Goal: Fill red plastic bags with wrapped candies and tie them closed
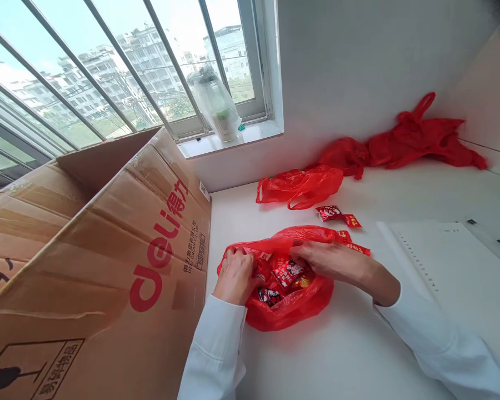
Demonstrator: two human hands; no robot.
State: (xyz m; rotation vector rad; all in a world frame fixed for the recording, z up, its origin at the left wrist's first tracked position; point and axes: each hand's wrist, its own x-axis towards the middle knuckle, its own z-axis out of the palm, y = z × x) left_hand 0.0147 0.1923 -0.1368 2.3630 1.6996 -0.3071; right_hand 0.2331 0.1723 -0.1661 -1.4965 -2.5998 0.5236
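Observation:
An opened red plastic bag (289, 316) sits on the white table, holding several small red snack packets (289, 272) and a gold-coloured wrapper (303, 282). At the bag's left side, the fingers of my left hand (235, 275) curl over the thin plastic beside the packets. My right hand (323, 258) reaches in from the right, fingers bent and closed at the packets near the far rim. Its fingertips are partly hidden, so what they grip does not show. Behind the bag lie a dark red packet (329, 213) and a smaller red packet (353, 221).
A large cardboard box (166, 311) stands close on the left. More red bags (302, 186) lie along the wall, one knotted bag (416, 139) farther right. Clear sheets with a white page (458, 250) are at right. A wrapped cup (223, 119) stands on the windowsill.

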